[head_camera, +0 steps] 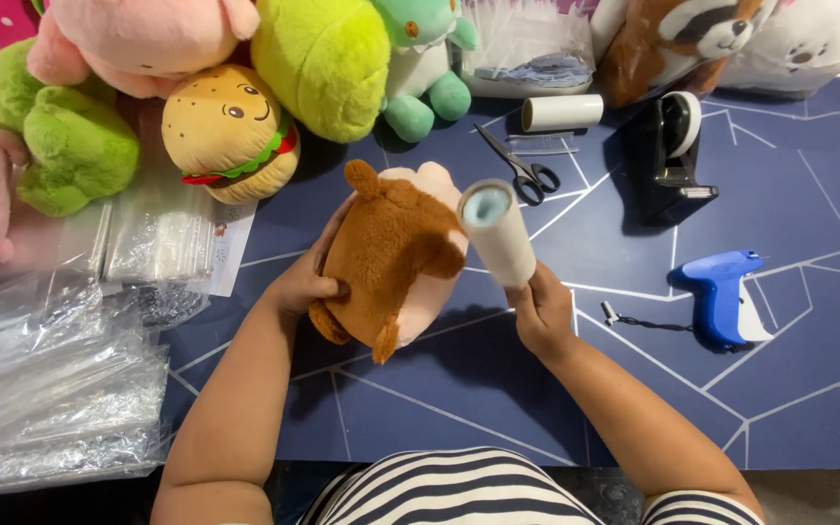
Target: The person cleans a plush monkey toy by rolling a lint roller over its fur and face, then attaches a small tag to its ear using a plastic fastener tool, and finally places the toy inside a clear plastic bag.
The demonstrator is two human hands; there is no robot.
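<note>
The grip of the left hand (301, 284) is closed on the side of a brown plush toy (391, 255), with the fingers pressed into the fur and the forearm coming up from the lower left. The grip of the right hand (542, 309) is closed around the lower end of a lint roller (498, 229), which stands tilted, its top end touching the right side of the toy. The toy is held above the middle of the dark blue worktop (809, 204); it is brown and fluffy on the back, pale pink on the side, with a small round ear on top. Behind it lie black scissors (520, 165) and a white roll (562, 112). To the right are a black tape dispenser (671, 146) and a blue tagging gun (719, 295). Other plush toys (245, 97) crowd the far edge, and clear plastic bags (51, 379) lie at the left.
</note>
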